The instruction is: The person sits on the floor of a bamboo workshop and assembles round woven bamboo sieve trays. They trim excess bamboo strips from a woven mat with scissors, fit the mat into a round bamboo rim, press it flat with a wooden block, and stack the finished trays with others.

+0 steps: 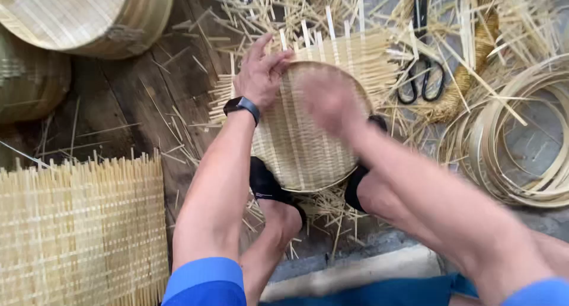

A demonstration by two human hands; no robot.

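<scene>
head view: left hand (261, 75) fingers spread flat on round woven tray (302, 146), right hand (329, 101) blurred, grip unclear.

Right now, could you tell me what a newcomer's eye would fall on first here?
The round woven bamboo tray at centre, with the left hand pressing its upper rim and the blurred right hand over it. Black scissors lie upper right among loose bamboo strips, above coiled bamboo hoops.

A round woven bamboo tray (302, 146), pale straw-coloured, is lying flat on a square woven mat (355, 57) whose loose strip ends are sticking out toward twelve o'clock. The tray's rim is curving from nine o'clock round to six o'clock, and its weave is showing plain crossing strips.
</scene>
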